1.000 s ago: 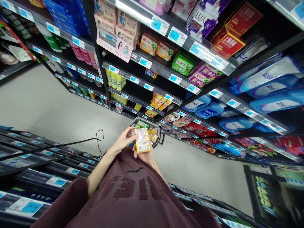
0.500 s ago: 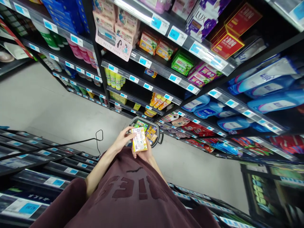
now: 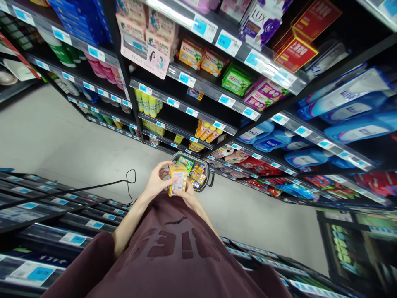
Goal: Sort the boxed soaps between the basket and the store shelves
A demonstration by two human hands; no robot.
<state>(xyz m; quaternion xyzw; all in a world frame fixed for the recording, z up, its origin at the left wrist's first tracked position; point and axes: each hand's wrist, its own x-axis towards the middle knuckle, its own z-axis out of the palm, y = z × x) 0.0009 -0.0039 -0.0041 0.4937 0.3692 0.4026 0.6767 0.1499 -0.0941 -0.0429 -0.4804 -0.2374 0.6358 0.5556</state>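
In front of my chest I hold a yellow soap pack with a pale printed label, its label side and an end facing up at a tilt. My left hand curls around its left side, the thumb lying across the label. From the right and below, my right hand grips its lower edge, with part of its fingers hidden behind the pack. Just beyond both hands is a dark shopping basket, which contains several green, purple and yellow packs. The hands and pack overlap its near left side.
Shelves ahead carry orange soap packs, a green pack, yellow bottles and blue detergent bottles. Grey floor runs between the shelf rows. Another shelf row stands close behind me, with a thin black wire sticking out.
The pack has tilted, so its yellow end now shows, and has moved slightly left. My left hand's fingers have shifted to its left side; my right thumb now rests on its near face.
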